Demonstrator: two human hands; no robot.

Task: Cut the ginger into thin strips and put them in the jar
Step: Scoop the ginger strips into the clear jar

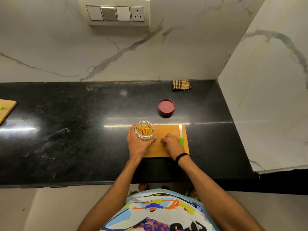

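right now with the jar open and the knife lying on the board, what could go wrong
The green-handled knife lies on the wooden cutting board right beside the right hand; a sideways sweep might brush its blade.
The clear round plastic jar of ginger strips is open, its round maroon lid lying apart on the black counter; if the left hand tips it, strips could spill.

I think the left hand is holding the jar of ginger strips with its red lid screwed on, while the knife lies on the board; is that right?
Not quite: the jar is open in the left hand; the head view shows the red lid lying on the counter behind the board.
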